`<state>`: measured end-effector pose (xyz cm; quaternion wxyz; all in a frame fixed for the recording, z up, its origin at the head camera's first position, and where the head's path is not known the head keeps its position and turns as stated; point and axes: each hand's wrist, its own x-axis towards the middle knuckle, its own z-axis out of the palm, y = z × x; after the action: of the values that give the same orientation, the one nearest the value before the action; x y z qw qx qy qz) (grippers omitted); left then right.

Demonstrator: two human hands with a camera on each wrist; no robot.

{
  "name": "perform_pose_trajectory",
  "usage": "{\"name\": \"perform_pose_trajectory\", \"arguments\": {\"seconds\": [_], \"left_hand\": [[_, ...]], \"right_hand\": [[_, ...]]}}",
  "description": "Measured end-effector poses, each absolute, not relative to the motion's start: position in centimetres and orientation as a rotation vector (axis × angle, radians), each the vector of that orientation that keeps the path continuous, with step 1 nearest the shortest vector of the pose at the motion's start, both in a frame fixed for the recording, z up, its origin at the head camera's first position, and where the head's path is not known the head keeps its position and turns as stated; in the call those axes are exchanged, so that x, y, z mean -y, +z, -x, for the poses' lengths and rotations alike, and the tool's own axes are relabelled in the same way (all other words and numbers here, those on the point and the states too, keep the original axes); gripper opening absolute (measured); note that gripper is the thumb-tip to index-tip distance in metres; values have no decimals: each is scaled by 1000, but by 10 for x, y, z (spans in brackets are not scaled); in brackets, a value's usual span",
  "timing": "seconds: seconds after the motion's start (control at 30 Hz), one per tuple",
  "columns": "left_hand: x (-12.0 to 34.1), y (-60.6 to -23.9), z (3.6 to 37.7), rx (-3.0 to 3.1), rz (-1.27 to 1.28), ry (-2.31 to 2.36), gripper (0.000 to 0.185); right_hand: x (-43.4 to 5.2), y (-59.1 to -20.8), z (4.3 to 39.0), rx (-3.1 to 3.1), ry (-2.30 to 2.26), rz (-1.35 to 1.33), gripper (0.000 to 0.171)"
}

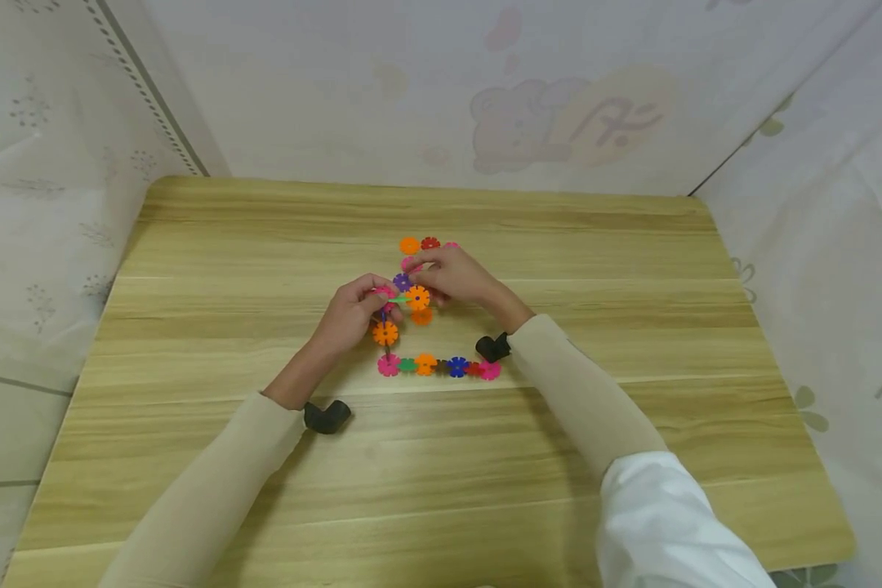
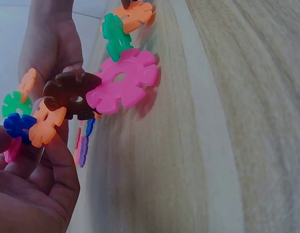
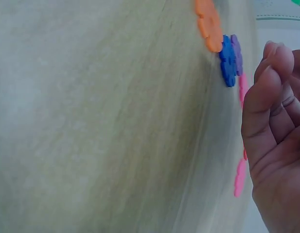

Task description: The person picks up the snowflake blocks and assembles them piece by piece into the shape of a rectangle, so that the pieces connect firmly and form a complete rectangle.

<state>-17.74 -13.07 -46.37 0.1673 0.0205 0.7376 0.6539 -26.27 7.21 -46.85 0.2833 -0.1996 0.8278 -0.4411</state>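
Both hands meet over the middle of the wooden counter point(image 1: 191, 327). The left hand point(image 1: 353, 314) has its fingers curled in and pinches the upper end of a chain of snowflake discs point(image 1: 400, 298), bright plastic pieces slotted into one another. In the left wrist view its fingertips point(image 2: 52, 145) close on an orange disc point(image 2: 45, 124) beside a blue one point(image 2: 16, 125), with a brown disc point(image 2: 72, 94) and a big pink disc point(image 2: 123, 80) linked on past them. The right hand point(image 1: 456, 276) comes in from the other side, fingers bent and pinching the same cluster near the purple disc point(image 1: 402, 282) and an orange one point(image 1: 417, 297); in the right wrist view its fingers point(image 3: 266, 111) are curled, and what they press on is out of sight there.

From the held end the chain drops to another orange disc point(image 1: 385, 332) and joins a flat row of discs point(image 1: 441, 366) lying on the counter between the two forearms. A few loose discs point(image 1: 420, 243) lie just beyond the hands.

No brand or readable writing shows on the pieces. The pale sheet behind point(image 1: 573, 122) carries a faded cartoon print with marks I cannot make out.

The work sits well apart from every counter edge, with bare wood to left, right and front. The draped sheets close in at the back and both sides.
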Motion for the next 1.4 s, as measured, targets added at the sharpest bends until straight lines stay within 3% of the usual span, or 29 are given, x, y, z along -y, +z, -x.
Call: {"name": "perform_pose_trajectory", "arguments": {"seconds": [0.53,0.93,1.4], "left_hand": [[128,-461,175,-2078,1,1872,23],[126,-461,174,-2074,-35,1895,23],[128,-460,173,-2088,10,1881,21]], "right_hand": [[-62,-480,269,-2319,-1005,523,34],[-60,-478,269,-2349,-938,467,21],[-71,-476,264,-2328,-1013,490,21]]}}
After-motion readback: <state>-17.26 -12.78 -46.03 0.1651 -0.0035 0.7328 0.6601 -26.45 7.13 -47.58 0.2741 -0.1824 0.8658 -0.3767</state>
